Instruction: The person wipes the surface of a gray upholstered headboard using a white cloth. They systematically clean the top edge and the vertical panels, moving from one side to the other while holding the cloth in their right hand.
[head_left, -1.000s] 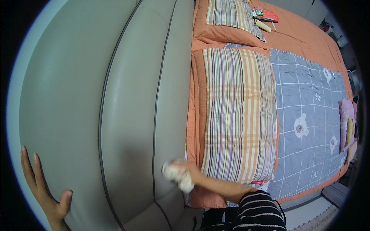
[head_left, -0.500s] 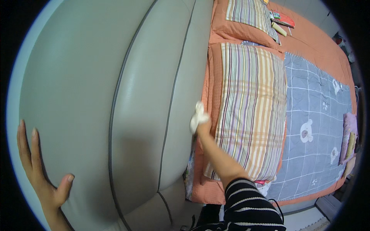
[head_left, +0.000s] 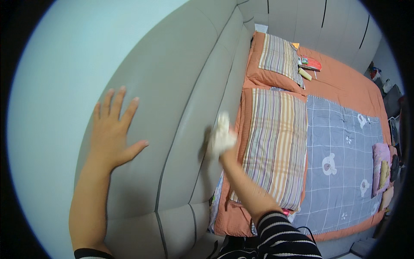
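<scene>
A tall grey padded headboard (head_left: 181, 90) with dark piping fills the left and middle of the head view. Against its upper panel, my left hand (head_left: 111, 136) lies flat with fingers and thumb spread, holding nothing. Lower down, beside a striped pillow, a crumpled white cloth (head_left: 221, 140) is bunched in my right hand (head_left: 229, 154). The cloth is over the headboard's lower panel, blurred by motion; whether it touches the surface I cannot tell. Most of my right fingers are hidden by the cloth.
Two orange pillows with striped covers (head_left: 276, 146) lie along the headboard. A grey checked mat with bears (head_left: 332, 142) covers part of the orange bed sheet (head_left: 345, 82). A red fan-shaped item (head_left: 312, 64) lies beyond; pale wardrobe doors (head_left: 310, 21) stand behind.
The view has shifted, showing more wall and wardrobe. My left hand has come nearer the middle of the picture, still spread. The cloth in my right hand has shifted and looks more blurred.
</scene>
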### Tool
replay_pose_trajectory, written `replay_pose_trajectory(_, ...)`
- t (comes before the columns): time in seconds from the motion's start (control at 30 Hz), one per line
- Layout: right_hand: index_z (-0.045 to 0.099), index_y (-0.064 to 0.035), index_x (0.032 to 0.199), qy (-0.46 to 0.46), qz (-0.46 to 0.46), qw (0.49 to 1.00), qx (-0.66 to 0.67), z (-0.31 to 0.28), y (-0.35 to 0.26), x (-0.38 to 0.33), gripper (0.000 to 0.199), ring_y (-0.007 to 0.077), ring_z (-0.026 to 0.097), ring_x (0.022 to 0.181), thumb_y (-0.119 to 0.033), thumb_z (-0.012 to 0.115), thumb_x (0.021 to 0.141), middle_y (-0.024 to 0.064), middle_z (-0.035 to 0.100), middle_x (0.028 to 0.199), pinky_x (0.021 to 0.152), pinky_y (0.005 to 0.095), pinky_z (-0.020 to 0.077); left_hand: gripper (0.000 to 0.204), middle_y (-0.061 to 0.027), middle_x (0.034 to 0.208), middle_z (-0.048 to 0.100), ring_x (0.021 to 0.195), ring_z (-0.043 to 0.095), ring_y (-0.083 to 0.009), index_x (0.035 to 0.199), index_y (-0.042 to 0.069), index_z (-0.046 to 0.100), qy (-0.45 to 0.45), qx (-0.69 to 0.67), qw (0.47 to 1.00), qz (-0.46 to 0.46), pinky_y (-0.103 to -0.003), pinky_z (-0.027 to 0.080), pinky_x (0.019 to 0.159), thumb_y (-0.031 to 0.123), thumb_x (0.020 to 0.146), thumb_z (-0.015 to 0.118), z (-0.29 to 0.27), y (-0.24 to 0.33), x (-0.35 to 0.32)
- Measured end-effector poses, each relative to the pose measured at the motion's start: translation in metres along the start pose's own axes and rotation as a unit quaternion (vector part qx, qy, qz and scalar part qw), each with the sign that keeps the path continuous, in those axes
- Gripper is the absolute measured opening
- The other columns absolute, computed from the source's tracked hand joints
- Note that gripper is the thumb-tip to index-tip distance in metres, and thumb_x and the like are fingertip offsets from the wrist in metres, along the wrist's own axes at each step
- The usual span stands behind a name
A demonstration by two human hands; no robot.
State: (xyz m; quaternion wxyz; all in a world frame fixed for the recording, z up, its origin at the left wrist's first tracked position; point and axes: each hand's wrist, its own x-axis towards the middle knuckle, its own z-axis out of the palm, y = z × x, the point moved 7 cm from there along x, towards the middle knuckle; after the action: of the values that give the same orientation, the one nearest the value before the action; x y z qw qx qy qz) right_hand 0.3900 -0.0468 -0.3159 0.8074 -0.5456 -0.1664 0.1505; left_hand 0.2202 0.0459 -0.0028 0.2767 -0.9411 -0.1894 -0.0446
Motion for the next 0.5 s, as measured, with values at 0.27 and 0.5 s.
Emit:
replay_pose_trajectory(0.27,0.060,-0.0119,0.123,0.014,-0.104,0.916,-0.387,0.091,-0.047,0.049,0.036,0.0407,0.048,0.115,-0.015,0.055,0.087,0.0219,0.052,0.122,0.096,0.0450,0.0405,0.091,-0.0156,0.153,0.026,0.141,0.021,-0.0383,0.140,0.014,0.044,0.007,-0.009,1.000,0.003,-0.058,0.021,0.110,0.049,0.063,0.078,-0.007,0.002,-0.006)
replay_pose_trajectory(0.5,0.058,-0.0179,0.129,-0.160,-0.012,0.969,-0.186,0.084,-0.024,-0.166,0.039,0.0407,0.045,0.120,-0.018,0.056,0.089,0.0230,0.051,0.126,0.101,0.0428,0.0371,0.087,-0.0162,0.152,0.027,0.141,0.021,-0.0390,0.139,0.014,0.045,0.023,-0.031,0.999,0.006,-0.059,0.021,0.110,0.050,0.066,0.076,-0.004,-0.001,-0.011)
